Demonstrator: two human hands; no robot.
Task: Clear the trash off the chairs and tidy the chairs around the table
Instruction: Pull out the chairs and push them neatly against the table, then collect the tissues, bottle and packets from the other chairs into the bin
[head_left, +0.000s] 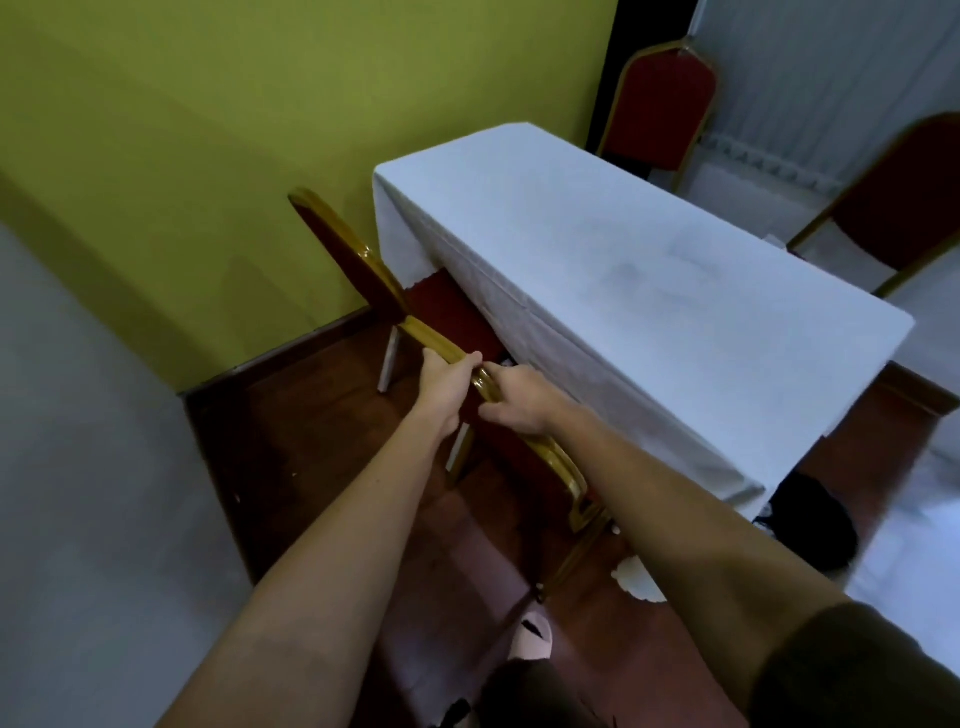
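A red chair with a gold frame (558, 467) stands at the long left side of the table (623, 249), its back toward me. My left hand (447, 379) and my right hand (519, 400) both grip the top rail of its back, side by side. A second red and gold chair (343, 244) stands just beyond it, its seat partly under the white tablecloth. A crumpled white piece of trash (639, 577) lies on the floor near the closer chair's leg. The closer chair's seat is mostly hidden by my arms.
Two more red chairs stand across the table, one at the far end (660, 104) and one at the right (904, 208). A black bag (810, 525) sits on the floor by the table's near corner. A green wall (208, 130) runs close behind the left chairs.
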